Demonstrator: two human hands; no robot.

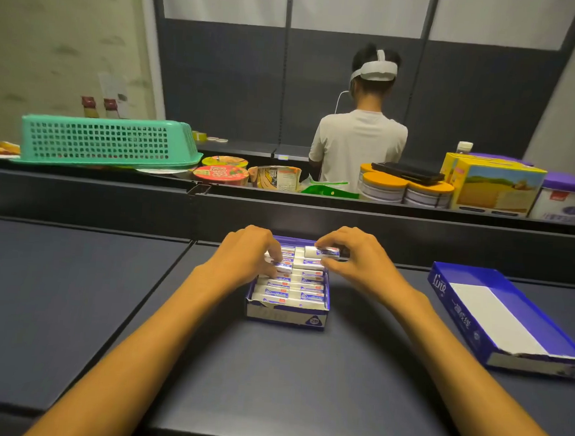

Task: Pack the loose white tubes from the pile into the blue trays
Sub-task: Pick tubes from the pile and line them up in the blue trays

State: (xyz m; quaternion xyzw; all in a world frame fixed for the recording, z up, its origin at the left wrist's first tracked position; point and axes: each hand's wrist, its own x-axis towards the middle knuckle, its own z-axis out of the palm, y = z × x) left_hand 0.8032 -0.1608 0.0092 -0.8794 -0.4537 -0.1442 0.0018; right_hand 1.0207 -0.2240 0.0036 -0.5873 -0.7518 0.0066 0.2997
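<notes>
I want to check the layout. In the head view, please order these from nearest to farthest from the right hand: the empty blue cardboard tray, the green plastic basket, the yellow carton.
1. Empty blue cardboard tray, on the table just right of the right hand.
2. Yellow carton, on the back shelf, to the right.
3. Green plastic basket, upside down on the back shelf, far left.

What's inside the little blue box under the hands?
The blue tray holds white tubes lying in two rows. The left hand and right hand cover the far end, so the tubes there are partly hidden.
</notes>
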